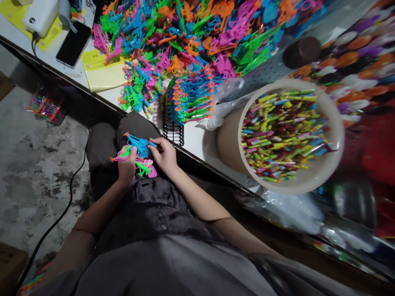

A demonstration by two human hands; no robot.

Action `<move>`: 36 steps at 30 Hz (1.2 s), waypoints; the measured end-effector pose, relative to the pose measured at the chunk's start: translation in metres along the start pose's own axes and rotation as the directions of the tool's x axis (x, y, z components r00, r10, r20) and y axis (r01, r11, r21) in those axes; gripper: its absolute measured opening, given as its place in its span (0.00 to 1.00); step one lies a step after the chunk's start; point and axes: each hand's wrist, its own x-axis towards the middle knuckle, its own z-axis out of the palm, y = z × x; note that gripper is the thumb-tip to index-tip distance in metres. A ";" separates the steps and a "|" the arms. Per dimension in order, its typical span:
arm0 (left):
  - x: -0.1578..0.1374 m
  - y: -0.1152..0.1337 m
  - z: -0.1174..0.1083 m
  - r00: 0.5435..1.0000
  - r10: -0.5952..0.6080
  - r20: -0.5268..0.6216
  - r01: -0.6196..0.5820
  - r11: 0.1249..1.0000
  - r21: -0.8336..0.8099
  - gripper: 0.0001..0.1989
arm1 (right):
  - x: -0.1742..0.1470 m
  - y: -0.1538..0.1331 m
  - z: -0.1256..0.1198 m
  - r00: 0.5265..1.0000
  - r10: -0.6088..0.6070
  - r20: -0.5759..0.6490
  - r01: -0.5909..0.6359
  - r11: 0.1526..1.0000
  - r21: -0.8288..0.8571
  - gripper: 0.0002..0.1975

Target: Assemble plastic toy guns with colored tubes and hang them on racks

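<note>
Over my lap, my left hand point(127, 164) is closed around several plastic toy guns. On top is a blue toy gun point(138, 144) with an orange tip, pressed under the thumb. A pink toy gun point(151, 169) and a green toy gun point(142, 167) stick out below it. My right hand point(165, 155) pinches a small tube point(152, 144) with a blue end against the rear of the blue gun. The fingers partly hide this tube, and I cannot tell whether it is inside the gun.
A big heap of toy guns point(185, 28) covers the table's back. Stacked toy guns point(191, 96) stand in a black rack point(173, 133) at the edge, beside a smaller pile point(140, 84). To the right is a bucket point(336, 135) of small tubes. A phone point(73, 44) lies at left.
</note>
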 end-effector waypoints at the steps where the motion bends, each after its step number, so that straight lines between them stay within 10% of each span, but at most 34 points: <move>1: -0.002 0.001 0.002 1.000 -0.020 -0.011 0.020 1.000 -0.007 0.12 | 0.000 0.001 0.000 1.000 -0.020 0.006 0.020 1.000 -0.009 0.07; 18: -0.005 -0.009 0.002 0.995 -0.013 0.100 0.017 0.999 -0.044 0.18 | 0.013 -0.008 -0.029 0.973 -0.072 0.220 0.095 0.991 -0.093 0.11; 27: -0.001 -0.003 -0.012 0.907 -0.167 0.387 0.228 0.967 -0.117 0.27 | 0.154 -0.073 -0.091 0.975 -0.213 0.064 0.222 0.907 -0.359 0.24; 31: 0.017 -0.002 -0.032 0.927 -0.142 0.348 0.181 0.980 -0.082 0.28 | 0.172 -0.088 -0.139 0.919 -0.395 -0.008 0.335 0.790 -0.513 0.27; 33: 0.030 -0.004 -0.047 0.956 -0.097 0.278 0.127 0.987 -0.094 0.28 | 0.154 -0.075 -0.169 0.913 -0.377 -0.157 0.268 0.842 -0.468 0.24; 36: 0.048 -0.002 -0.070 0.984 -0.060 0.169 0.083 0.988 -0.133 0.26 | 0.109 -0.036 -0.206 0.909 0.017 -0.415 -0.241 0.837 -0.492 0.16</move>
